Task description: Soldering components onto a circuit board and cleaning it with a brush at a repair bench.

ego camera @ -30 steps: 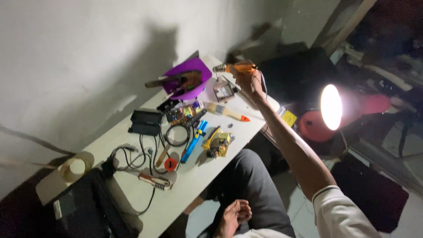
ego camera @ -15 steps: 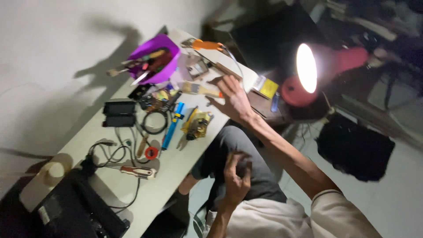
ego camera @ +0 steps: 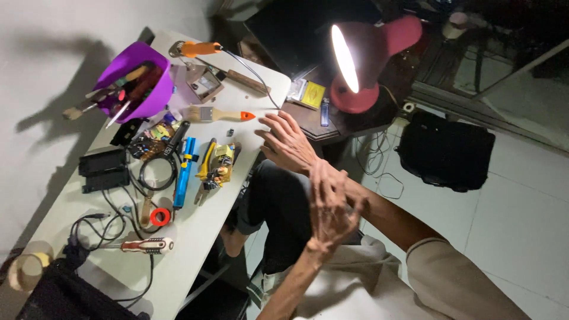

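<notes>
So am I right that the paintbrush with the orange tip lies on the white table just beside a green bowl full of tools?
Not quite: the bowl is purple, not green, as the head view shows. The paintbrush with the orange tip does lie on the white table just beside it, and the bowl is full of tools.

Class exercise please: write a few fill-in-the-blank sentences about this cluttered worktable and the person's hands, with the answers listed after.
1. The bowl holding tools is coloured ____.
2. The lit lamp stands on a ____ base.
3. Both the right hand and left hand hold ____.
4. The paintbrush has an ____ handle tip.

Answers: purple; pink; nothing; orange
</notes>
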